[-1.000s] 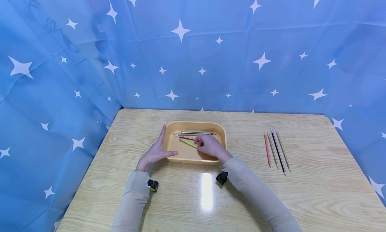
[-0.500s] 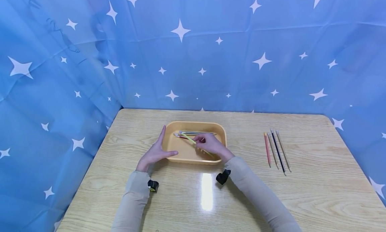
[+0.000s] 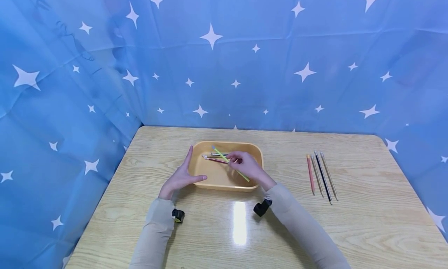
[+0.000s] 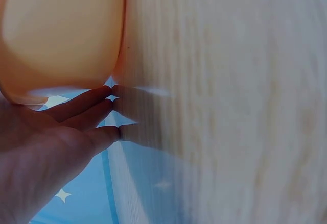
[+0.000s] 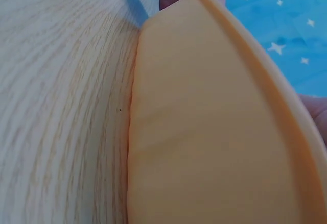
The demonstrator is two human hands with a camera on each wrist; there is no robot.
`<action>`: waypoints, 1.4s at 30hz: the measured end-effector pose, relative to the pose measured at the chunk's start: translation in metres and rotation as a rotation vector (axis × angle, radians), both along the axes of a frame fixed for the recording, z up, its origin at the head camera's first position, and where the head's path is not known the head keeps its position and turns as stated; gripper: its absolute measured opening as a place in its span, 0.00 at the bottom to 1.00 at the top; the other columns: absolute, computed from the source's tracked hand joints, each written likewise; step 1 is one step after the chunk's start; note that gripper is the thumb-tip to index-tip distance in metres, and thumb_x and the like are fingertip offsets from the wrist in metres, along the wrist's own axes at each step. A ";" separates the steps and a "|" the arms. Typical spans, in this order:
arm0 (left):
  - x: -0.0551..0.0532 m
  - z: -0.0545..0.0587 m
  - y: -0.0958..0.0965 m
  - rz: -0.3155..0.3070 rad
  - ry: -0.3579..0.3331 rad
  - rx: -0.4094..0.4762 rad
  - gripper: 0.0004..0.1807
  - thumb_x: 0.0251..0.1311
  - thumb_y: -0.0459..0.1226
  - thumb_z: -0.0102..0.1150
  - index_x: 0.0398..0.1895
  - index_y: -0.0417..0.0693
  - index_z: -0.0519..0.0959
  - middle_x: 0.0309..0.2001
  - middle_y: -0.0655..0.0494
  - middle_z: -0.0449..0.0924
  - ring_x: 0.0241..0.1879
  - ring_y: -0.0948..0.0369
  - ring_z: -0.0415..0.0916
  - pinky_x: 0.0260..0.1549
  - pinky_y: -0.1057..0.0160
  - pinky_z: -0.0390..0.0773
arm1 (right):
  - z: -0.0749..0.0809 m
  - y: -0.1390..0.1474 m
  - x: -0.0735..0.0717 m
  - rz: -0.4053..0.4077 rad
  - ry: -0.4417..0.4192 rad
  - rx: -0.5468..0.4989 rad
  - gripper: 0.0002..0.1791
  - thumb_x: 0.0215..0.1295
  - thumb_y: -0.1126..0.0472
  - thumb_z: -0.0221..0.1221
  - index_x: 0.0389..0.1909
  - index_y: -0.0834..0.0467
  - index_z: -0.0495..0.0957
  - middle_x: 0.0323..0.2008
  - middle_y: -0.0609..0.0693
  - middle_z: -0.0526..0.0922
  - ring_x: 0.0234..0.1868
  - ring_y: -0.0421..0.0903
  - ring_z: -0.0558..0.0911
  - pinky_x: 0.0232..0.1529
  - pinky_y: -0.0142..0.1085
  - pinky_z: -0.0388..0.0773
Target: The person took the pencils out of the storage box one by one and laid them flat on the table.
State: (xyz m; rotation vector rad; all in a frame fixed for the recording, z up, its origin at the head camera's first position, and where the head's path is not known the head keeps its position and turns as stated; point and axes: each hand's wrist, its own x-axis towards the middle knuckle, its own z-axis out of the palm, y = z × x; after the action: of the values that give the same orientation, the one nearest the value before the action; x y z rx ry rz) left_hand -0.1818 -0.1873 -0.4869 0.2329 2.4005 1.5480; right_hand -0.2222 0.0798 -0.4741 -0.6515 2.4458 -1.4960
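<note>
My right hand (image 3: 246,166) is over a shallow orange-tan tray (image 3: 225,187) in the head view, pinching a yellow-green pencil (image 3: 220,154) with a blue end. The pencil slants across the tray, its blue end far left. Beneath and beside it lie a dark red pencil (image 3: 214,159) and others, partly hidden by the hand. My left hand (image 3: 180,179) rests spread at the tray's left end, thumb by the front rim. In the left wrist view its fingers (image 4: 84,106) extend straight beside the tray wall. The right wrist view shows mostly the tray's outer wall (image 5: 204,117).
On the wood-grain table (image 3: 210,230), right of the tray, several pencils lie side by side, a pink one (image 3: 310,175) leftmost and a dark one (image 3: 323,177) among them. A blue curtain with white stars (image 3: 266,67) hangs behind the table and along its left.
The yellow-green pencil, low in the tray a second ago, has been lifted and turned steeper by my right hand, which has moved slightly right. My left hand has stayed at the tray's end.
</note>
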 end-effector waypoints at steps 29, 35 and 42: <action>0.004 0.000 -0.003 0.007 0.000 -0.008 0.65 0.53 0.42 0.72 0.77 0.61 0.27 0.77 0.48 0.30 0.73 0.43 0.37 0.66 0.40 0.45 | 0.023 0.042 0.023 -0.056 0.097 -0.002 0.10 0.62 0.70 0.60 0.45 0.65 0.79 0.30 0.51 0.81 0.22 0.42 0.72 0.21 0.30 0.67; 0.004 -0.002 -0.001 0.009 0.002 -0.015 0.65 0.52 0.44 0.72 0.77 0.60 0.28 0.77 0.47 0.30 0.73 0.42 0.38 0.66 0.39 0.46 | 0.018 0.055 0.036 -0.083 0.134 -0.022 0.11 0.60 0.72 0.60 0.44 0.65 0.79 0.29 0.50 0.80 0.22 0.42 0.73 0.21 0.30 0.69; 0.003 -0.001 0.001 0.012 -0.012 -0.010 0.65 0.51 0.45 0.72 0.77 0.62 0.28 0.77 0.48 0.31 0.72 0.42 0.39 0.66 0.39 0.46 | 0.015 0.076 0.045 -0.145 0.138 -0.023 0.12 0.62 0.70 0.60 0.47 0.64 0.79 0.31 0.51 0.80 0.24 0.42 0.73 0.22 0.30 0.69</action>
State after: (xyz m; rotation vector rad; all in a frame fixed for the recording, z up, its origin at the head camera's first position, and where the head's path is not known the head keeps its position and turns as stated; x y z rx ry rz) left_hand -0.1790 -0.1862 -0.4874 0.2068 2.4042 1.5380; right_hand -0.1771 0.1554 -0.4591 -0.6125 2.6345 -1.5830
